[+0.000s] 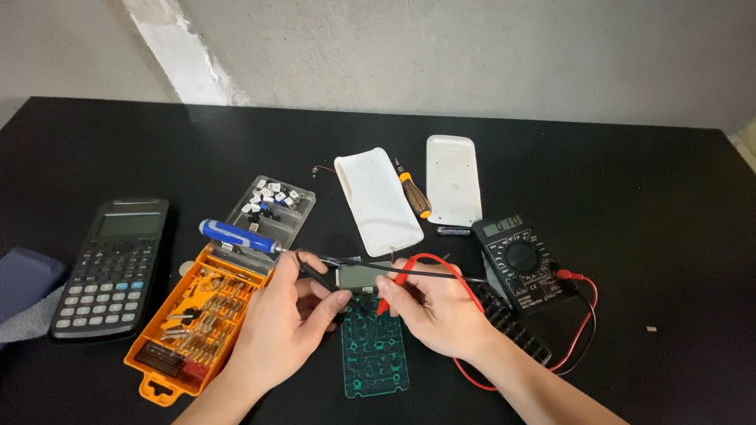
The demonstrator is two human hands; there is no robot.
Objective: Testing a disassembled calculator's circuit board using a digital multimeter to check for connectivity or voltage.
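so on the matte black table (630, 173) i count two white plastic shells (379, 200), two screwdrivers, one blue-handled (236, 236), one orange-handled (414, 191), one intact dark calculator (113, 266), one black multimeter (522, 264) and one orange bit case (197, 321). the green circuit board (375, 354), thin and see-through with a small grey lcd on top, lies flat between both hands. left hand (283, 323) pinches the black probe (313, 267), right hand (433, 307) grips the red probe (396, 285), both tips near the board's top edge.
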